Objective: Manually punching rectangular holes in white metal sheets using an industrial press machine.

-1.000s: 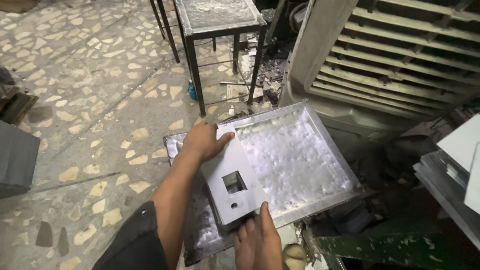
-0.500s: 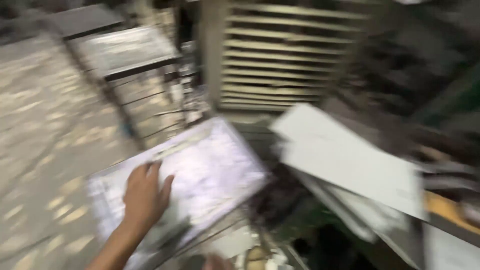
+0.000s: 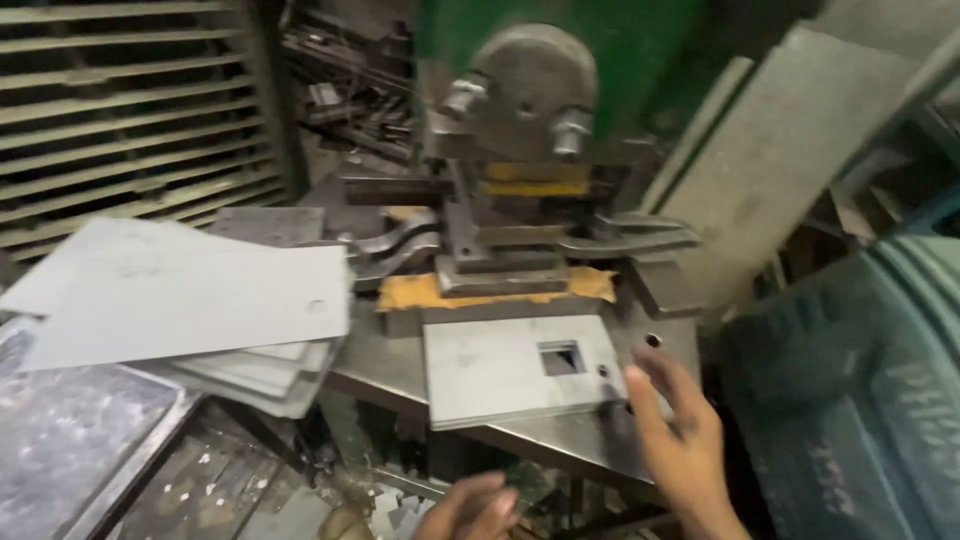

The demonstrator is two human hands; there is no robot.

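A grey metal plate (image 3: 510, 368) with a small square cut-out lies flat on the steel table (image 3: 600, 440) of a green press machine (image 3: 530, 100). My right hand (image 3: 680, 440) hovers at the plate's right edge, fingers spread, fingertips touching or almost touching it, holding nothing. My left hand (image 3: 472, 510) shows only partly at the bottom edge, below the table's front, fingers loosely bent; nothing is visible in it.
A stack of blank grey sheets (image 3: 180, 290) lies left of the press. A metal tray (image 3: 60, 440) sits lower left, a louvred panel (image 3: 120, 120) stands behind. The press tool (image 3: 500, 260) sits over a yellow pad (image 3: 420, 292). A dark teal drum (image 3: 860, 380) stands at the right.
The view swung right from the tray on the floor to the press. The cut-out plate, earlier held in both hands over the tray, now lies on the press table and the hands are off it.
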